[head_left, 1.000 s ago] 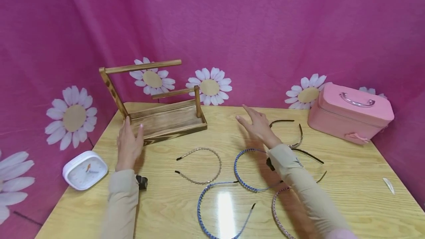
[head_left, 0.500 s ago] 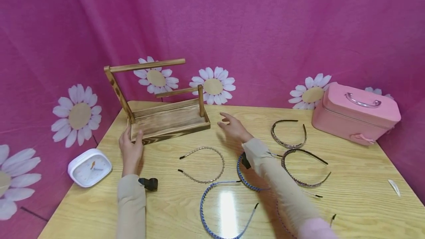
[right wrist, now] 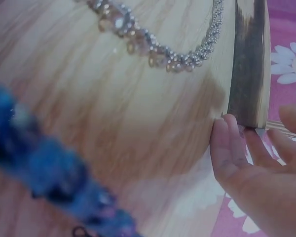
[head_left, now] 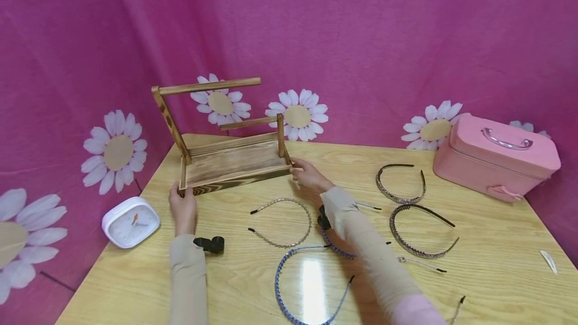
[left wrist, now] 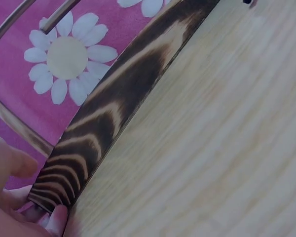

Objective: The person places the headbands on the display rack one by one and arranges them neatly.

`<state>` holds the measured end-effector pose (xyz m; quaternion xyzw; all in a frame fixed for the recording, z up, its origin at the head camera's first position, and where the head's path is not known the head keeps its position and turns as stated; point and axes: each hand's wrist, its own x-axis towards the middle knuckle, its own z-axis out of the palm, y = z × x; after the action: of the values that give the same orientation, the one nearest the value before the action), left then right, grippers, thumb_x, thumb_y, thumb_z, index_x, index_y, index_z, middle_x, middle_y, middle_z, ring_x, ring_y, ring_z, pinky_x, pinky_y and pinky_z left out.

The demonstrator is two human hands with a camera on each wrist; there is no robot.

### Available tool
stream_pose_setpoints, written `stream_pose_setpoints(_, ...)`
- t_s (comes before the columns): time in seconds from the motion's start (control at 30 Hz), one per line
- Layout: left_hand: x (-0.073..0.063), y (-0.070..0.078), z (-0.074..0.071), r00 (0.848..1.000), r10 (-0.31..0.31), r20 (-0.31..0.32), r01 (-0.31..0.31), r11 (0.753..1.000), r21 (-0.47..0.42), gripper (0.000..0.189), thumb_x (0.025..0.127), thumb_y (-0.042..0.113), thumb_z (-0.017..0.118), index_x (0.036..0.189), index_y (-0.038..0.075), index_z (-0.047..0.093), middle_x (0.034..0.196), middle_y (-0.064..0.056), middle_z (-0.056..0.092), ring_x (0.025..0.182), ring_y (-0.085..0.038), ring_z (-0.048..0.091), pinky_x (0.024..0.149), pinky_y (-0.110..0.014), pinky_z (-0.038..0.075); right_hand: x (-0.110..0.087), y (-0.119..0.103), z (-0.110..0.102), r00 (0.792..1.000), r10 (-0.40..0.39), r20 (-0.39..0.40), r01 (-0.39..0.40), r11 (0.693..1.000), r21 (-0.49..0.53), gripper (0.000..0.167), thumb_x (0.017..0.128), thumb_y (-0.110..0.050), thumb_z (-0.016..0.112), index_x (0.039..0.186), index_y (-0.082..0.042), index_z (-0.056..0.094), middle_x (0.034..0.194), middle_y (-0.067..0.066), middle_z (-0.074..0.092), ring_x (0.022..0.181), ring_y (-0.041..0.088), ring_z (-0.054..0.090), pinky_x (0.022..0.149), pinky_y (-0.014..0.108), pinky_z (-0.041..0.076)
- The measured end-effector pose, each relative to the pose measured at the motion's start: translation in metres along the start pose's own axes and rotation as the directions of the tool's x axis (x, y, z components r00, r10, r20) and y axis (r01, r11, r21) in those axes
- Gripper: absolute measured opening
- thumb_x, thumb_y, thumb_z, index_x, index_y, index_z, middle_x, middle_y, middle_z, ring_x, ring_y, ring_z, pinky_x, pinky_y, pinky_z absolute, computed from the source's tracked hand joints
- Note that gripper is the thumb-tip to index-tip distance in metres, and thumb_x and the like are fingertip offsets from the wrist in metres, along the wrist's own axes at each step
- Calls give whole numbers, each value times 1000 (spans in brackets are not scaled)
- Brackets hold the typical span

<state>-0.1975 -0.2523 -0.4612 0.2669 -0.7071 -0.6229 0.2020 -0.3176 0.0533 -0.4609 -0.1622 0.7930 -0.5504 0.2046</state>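
A wooden rack (head_left: 239,178) with a shallow tray base, two uprights and two rods stands at the back left of the table. My left hand (head_left: 183,210) grips its front left corner; in the left wrist view, fingers (left wrist: 59,219) curl round the dark-grained end. At the opposite end my right hand (head_left: 311,176) holds the front right corner, fingertips (right wrist: 221,129) against the wood in the right wrist view. Nearest to the hands lies a clear beaded headband (head_left: 309,222). A blue headband (head_left: 277,285) lies in front, and another blue headband (head_left: 337,250) is partly hidden by my right arm.
Two dark headbands, one farther back (head_left: 378,183) and one nearer (head_left: 393,225), lie right of my arm. A pinkish headband (head_left: 422,264) is partly covered by the sleeve. A white clock (head_left: 131,223) stands left, a pink case (head_left: 492,162) back right. A pink flowered curtain (head_left: 361,54) hangs behind.
My right hand has moved left from above the table to the rack's right corner. My left hand has slid down to grip the front left corner. The head view has shifted slightly.
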Motion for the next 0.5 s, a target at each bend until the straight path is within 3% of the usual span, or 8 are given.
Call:
stream_pose_setpoints(0.07, 0, 0, 0, 1000, 4, -9, -4, 1000, -11, 53, 100, 6, 38, 149, -11, 24, 150, -34, 30, 140, -41, 32, 119, -45, 25, -9, -16, 3, 999, 49, -9, -50, 999, -20, 53, 104, -13, 39, 154, -3, 24, 142, 25, 45, 96, 23, 56, 65, 27, 49)
stream_pose_setpoints(0.2, 0, -1, 1, 1000, 1, -13, -1, 1000, -21, 51, 100, 3, 37, 148, -11, 25, 149, -34, 32, 140, -41, 33, 118, -45, 26, -25, -40, 4, 997, 71, 8, -70, 997, -27, 52, 104, -6, 35, 152, 6, 20, 141, 32, 42, 92, 24, 53, 65, 27, 47)
stream_pose_setpoints(0.3, 0, -1, 1, 1000, 1, -15, -1, 1000, -14, 51, 100, 3, 38, 148, -11, 26, 148, -34, 34, 138, -41, 35, 117, -46, 28, -25, -40, 3, 996, 90, 3, -90, 995, -32, 51, 104, -6, 35, 152, 5, 21, 145, 30, 40, 100, 28, 54, 66, 28, 48)
stream_pose_setpoints(0.37, 1, -2, 1, 1000, -1, -12, 1, 1000, -10, 51, 100, 3, 38, 147, -11, 28, 147, -34, 36, 137, -41, 37, 116, -46, 29, -17, -26, 1, 997, 82, -6, -82, 996, -20, 51, 104, -9, 36, 153, 1, 24, 146, 26, 42, 101, 27, 55, 65, 28, 48)
stream_pose_setpoints(0.5, 0, -1, 2, 1000, -16, 10, 16, 1000, -4, 51, 100, 4, 38, 148, -10, 28, 147, -33, 39, 136, -39, 39, 114, -46, 32, 45, 60, -12, 999, 12, -29, -11, 999, 33, 49, 104, -21, 44, 151, -9, 35, 132, 15, 52, 83, 18, 60, 60, 29, 51)
